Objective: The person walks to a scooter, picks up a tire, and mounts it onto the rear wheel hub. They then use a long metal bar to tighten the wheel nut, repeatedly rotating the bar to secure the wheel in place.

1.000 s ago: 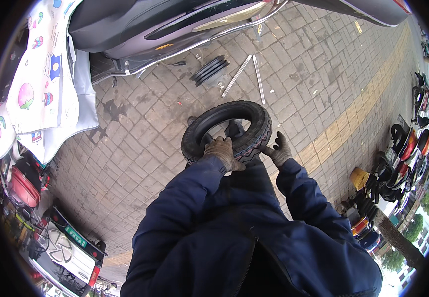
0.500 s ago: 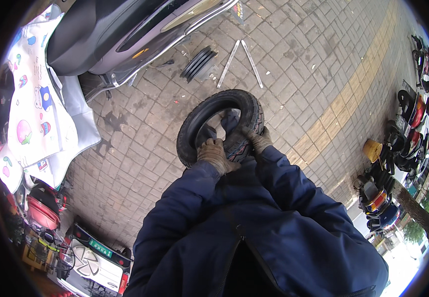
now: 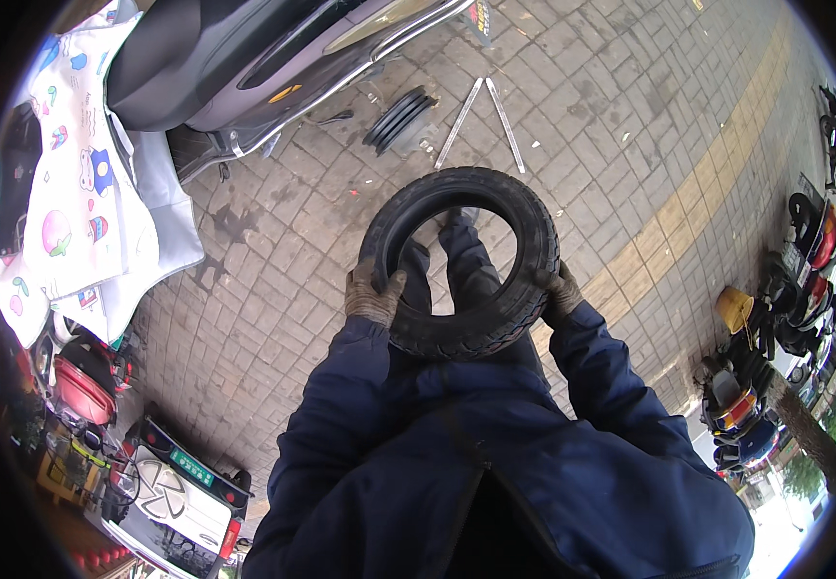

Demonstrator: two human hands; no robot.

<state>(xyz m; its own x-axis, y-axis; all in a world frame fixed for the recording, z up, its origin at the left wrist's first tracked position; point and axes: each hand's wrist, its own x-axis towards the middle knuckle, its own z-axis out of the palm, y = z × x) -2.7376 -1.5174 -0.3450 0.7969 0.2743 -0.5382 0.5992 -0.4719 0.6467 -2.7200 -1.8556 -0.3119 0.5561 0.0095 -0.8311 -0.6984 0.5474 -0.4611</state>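
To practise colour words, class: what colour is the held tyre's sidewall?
The tyre sidewall is black, best seen in the head view.

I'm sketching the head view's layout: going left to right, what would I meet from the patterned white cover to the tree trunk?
Patterned white cover, left gloved hand, black tire, right gloved hand, yellow bucket, tree trunk.

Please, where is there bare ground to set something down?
Mostly bare paving lies between the metal bars and yellow strip, and between the tyre and patterned cover. It is crowded beside the scooter, where a dark grooved part lies near the bars.
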